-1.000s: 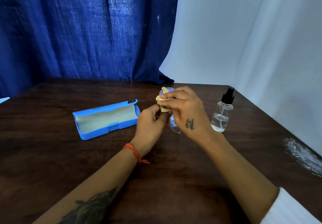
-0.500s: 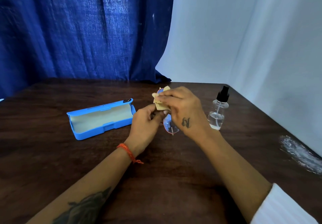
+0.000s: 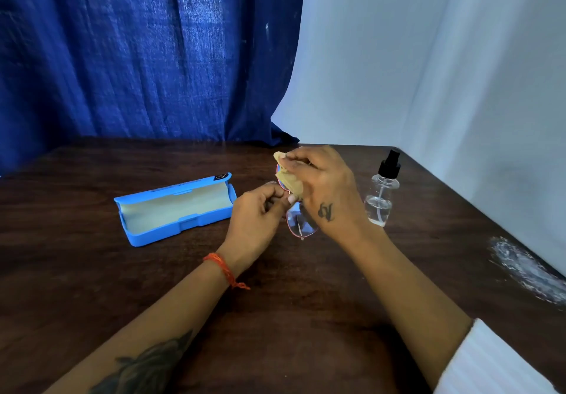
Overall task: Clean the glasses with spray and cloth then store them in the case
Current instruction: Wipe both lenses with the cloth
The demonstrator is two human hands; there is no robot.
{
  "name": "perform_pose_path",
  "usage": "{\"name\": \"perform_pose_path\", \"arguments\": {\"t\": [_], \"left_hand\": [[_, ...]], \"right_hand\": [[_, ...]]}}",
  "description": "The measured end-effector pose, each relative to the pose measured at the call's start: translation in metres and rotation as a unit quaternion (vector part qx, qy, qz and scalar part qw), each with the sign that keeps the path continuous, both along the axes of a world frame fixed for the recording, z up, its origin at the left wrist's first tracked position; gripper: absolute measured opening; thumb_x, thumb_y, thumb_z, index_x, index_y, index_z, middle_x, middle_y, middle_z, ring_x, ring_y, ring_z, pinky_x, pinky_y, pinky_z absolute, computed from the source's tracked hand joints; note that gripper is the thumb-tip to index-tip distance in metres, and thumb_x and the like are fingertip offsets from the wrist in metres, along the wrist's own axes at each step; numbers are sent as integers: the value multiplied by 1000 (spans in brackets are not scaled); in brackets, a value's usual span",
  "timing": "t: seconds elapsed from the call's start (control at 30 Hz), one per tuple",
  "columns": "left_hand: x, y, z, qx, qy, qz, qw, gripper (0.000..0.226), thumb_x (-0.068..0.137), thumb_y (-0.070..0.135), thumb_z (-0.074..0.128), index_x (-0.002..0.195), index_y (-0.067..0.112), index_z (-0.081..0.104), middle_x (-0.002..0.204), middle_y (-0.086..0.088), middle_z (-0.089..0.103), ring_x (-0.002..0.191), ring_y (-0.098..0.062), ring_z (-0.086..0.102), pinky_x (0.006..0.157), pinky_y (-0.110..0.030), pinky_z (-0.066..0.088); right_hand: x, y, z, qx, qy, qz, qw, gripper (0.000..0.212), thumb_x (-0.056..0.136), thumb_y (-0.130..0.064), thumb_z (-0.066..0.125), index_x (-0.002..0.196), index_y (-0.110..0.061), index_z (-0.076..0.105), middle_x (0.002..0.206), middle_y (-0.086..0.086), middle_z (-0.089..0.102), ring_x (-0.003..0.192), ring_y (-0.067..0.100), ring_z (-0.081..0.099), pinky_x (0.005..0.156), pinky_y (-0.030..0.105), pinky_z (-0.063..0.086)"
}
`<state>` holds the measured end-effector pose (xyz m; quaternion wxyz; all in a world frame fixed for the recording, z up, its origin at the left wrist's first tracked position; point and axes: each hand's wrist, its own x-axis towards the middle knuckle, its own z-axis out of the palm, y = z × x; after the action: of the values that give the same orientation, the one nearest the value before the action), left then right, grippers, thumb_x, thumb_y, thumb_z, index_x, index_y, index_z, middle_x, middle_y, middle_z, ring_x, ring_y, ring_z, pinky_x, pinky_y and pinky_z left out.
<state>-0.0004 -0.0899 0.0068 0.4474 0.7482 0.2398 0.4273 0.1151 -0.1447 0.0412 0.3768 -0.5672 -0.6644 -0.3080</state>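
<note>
At frame centre, the left hand pinches the pink-rimmed clear-lens glasses while the right hand's fingers press a beige cloth onto the upper lens. Pressing hard could bend the thin frame.

I have just one view, from the camera worn on the person's head, looking forward and down across the dark brown wooden table. It sits close: both forearms run in from the bottom edge, and the left hand and right hand meet near centre frame. Beyond the table's far edge, a deep blue fabric curtain and a pale white backdrop sheet fill the upper half.
</note>
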Motion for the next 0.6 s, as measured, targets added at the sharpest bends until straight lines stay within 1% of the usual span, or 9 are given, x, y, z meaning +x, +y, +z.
{"name": "perform_pose_path", "arguments": {"t": [0.07, 0.13, 0.2, 0.27, 0.3, 0.37, 0.43, 0.53, 0.6], "left_hand": [[-1, 1, 0, -1, 4, 3, 1000, 12, 86, 17, 60, 75, 17, 65, 69, -1, 63, 67, -13, 56, 68, -28, 49], [0, 2, 0, -4, 2, 8, 1000, 12, 86, 17, 60, 75, 15, 65, 67, -1, 62, 65, -10, 54, 65, -24, 47], [0, 3, 0, -5, -8, 12, 1000, 13, 85, 16, 61, 74, 13, 65, 65, -2, 61, 62, -8, 52, 63, -22, 46], [0, 4, 0, -9, -15, 8, 1000, 15, 85, 17, 61, 71, 19, 65, 66, -1, 62, 65, -10, 53, 65, -25, 47], [0, 4, -1, -5, -15, 8, 1000, 18, 85, 17, 61, 69, 24, 64, 64, 3, 60, 63, -8, 52, 65, -24, 46], [0, 3, -1, 9, -9, 7, 1000, 22, 85, 18, 61, 66, 29, 61, 57, 11, 55, 57, 1, 47, 59, -12, 41], [1, 2, -2, 19, -2, 4, 1000, 22, 85, 18, 61, 66, 29, 61, 57, 11, 54, 54, 2, 46, 56, -8, 39], [0, 2, -1, 22, 5, 7, 1000, 20, 85, 19, 61, 68, 29, 61, 59, 10, 57, 56, 1, 48, 56, -7, 39], [-1, 3, 0, 22, 3, 12, 1000, 18, 86, 19, 60, 70, 27, 62, 62, 6, 59, 59, -1, 50, 56, -8, 40]], "right_hand": [[1, -3, 1, -7, -15, 23, 1000, 29, 62, 2, 77, 90, -5, 74, 88, 10, 72, 77, 30, 64, 72, 22, 46], [5, -7, 2, -23, -6, 48, 999, 21, 67, 2, 72, 84, -9, 76, 83, 6, 73, 73, 26, 63, 71, 16, 41], [9, -10, 3, -35, 42, 61, 997, 20, 68, 3, 70, 80, -11, 77, 81, 5, 74, 72, 25, 63, 71, 18, 42], [13, -10, 5, -22, 85, 39, 995, 18, 68, 3, 74, 79, -10, 78, 82, 6, 75, 75, 26, 65, 73, 24, 48], [14, -10, 6, -9, 101, 19, 995, 17, 68, 4, 75, 80, -9, 77, 83, 7, 75, 77, 26, 66, 75, 25, 49], [10, -8, 6, 25, 111, -7, 993, 18, 69, 3, 72, 83, -6, 76, 85, 9, 74, 80, 28, 66, 78, 20, 44], [4, -5, 3, 44, 81, -16, 996, 20, 69, 1, 69, 87, -4, 75, 87, 12, 73, 80, 30, 65, 76, 18, 41], [-1, -1, -2, 25, 9, -15, 1000, 31, 64, 5, 75, 94, -2, 73, 92, 14, 71, 83, 33, 63, 74, 29, 52], [0, -1, -3, 5, -9, 16, 1000, 34, 63, 8, 75, 95, -3, 73, 93, 13, 71, 82, 32, 63, 74, 29, 52]]}}
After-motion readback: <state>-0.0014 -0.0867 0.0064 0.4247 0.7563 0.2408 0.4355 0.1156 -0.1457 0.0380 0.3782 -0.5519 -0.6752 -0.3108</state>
